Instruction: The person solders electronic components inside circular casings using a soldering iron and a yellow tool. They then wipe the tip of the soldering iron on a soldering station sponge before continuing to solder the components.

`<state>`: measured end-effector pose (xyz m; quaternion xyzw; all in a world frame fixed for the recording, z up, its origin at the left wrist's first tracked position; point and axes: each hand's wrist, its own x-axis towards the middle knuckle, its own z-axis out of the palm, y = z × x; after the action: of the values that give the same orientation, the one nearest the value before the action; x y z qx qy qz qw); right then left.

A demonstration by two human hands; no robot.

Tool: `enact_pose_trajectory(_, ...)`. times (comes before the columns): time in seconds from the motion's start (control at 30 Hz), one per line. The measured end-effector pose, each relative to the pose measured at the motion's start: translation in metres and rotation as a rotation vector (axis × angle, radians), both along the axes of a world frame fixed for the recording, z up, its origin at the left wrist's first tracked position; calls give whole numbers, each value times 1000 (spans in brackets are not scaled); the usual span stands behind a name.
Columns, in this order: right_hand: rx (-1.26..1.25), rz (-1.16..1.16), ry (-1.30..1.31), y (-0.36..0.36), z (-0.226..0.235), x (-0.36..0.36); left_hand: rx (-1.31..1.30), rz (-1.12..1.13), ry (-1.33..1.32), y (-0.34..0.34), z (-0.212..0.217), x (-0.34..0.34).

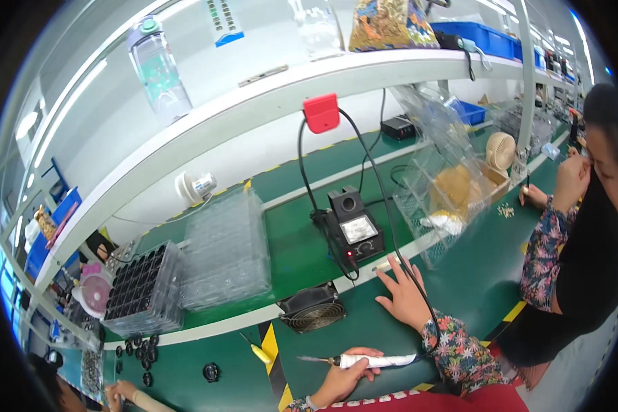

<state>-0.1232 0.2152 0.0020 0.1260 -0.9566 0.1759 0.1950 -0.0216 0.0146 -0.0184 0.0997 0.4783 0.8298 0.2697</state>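
Note:
My left hand [343, 379], low in the middle, is closed around the white handle of a soldering iron [384, 360]. The iron lies nearly level, its thin metal tip pointing left above the green mat. My right hand [406, 296] reaches forward with fingers spread, at the white rail [424, 246] just in front of the black soldering station [354, 230]. A small pale strip [383, 266] is by its fingertips; whether they touch it I cannot tell. The iron's black cable runs past my right wrist up to a red holder [321, 114] on the shelf edge.
A black fan [314, 312] stands left of my right hand. A yellow-handled pointed tool [261, 353] and a black round part [211, 372] lie further left. Behind stand clear plastic trays [225, 247] and a tray of black parts [139, 281]. Co-workers [573, 226] sit at both sides.

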Motion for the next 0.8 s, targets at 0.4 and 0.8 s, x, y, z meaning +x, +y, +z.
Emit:
enact_pose_trajectory(0.4,42,67,121,-3,4,-1,20,42,45,5,5,-5)
enact_pose_trajectory(0.8,-20,175,-51,-4,-14,-2,40,11,-1,0,-3,2)
